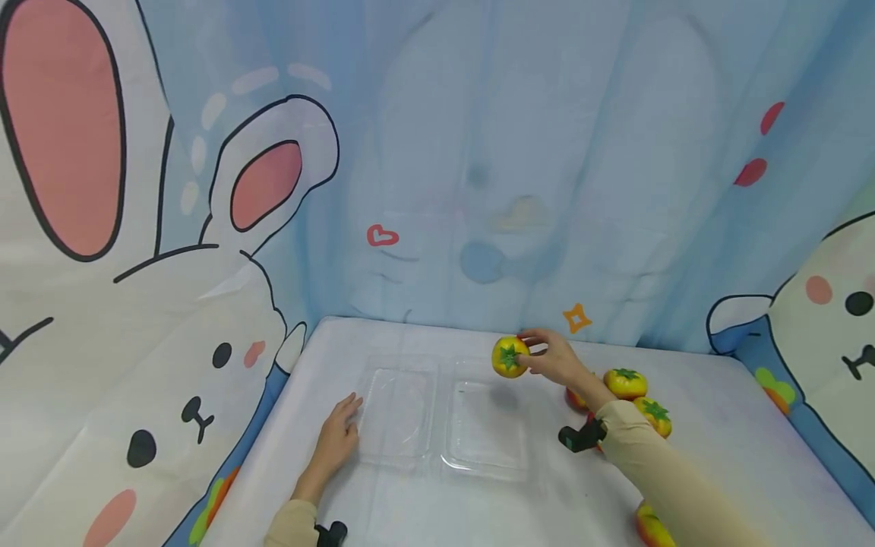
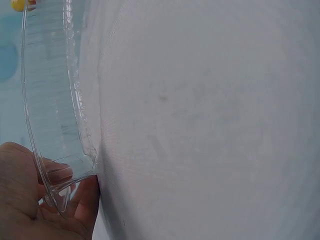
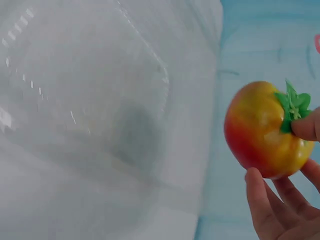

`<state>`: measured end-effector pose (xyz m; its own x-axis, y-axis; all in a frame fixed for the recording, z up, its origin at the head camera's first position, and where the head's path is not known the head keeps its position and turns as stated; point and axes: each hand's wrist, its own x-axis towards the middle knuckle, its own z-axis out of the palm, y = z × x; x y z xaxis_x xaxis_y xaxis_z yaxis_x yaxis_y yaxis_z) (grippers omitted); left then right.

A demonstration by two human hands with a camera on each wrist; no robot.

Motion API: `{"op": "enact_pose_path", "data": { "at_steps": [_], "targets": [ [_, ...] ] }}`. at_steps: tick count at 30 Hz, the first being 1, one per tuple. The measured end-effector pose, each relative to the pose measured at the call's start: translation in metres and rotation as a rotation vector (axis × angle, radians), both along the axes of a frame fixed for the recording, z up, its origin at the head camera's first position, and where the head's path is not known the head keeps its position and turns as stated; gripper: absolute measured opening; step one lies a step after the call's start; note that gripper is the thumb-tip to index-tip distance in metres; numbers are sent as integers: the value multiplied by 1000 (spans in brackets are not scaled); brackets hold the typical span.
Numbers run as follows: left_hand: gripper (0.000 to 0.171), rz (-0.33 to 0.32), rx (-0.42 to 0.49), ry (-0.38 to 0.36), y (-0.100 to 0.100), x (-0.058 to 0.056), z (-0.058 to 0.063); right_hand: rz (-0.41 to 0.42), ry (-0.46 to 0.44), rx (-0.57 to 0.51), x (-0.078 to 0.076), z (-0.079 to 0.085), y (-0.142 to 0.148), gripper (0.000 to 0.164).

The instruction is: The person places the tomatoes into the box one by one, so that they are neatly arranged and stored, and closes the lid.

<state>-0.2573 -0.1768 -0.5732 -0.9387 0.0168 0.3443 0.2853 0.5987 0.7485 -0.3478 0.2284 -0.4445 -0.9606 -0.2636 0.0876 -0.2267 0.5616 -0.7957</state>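
Note:
My right hand (image 1: pixel 555 358) holds a yellow-red tomato (image 1: pixel 510 357) with a green leafy top, above the far right of a clear plastic container. In the right wrist view, the thumb presses the leafy top and fingertips support the underside of the tomato (image 3: pixel 265 131). The clear container (image 1: pixel 487 465) lies on the table with its two halves side by side. At its left edge is my left hand (image 1: pixel 335 437). The left wrist view shows that hand's fingers curled about a corner of the clear plastic rim (image 2: pixel 31 120).
More tomatoes (image 1: pixel 625 384) lie clustered right of the container, partly behind my right forearm. One more tomato (image 1: pixel 652 526) lies at the near right. A white cloth (image 1: pixel 410 509) covers the table. Blue curtains (image 1: pixel 437 152) with cartoon animals hang behind and around it.

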Motion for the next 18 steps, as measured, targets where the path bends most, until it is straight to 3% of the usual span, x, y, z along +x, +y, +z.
{"op": "enact_pose_path", "data": {
  "at_steps": [6, 18],
  "targets": [
    [45, -3, -18, -1, -1, 1, 0, -85, -16, 0, -8, -28, -34, 50],
    [45, -2, -19, -2, 0, 1, 4, -68, -7, 8, -9, -56, -65, 48]
  ]
}}
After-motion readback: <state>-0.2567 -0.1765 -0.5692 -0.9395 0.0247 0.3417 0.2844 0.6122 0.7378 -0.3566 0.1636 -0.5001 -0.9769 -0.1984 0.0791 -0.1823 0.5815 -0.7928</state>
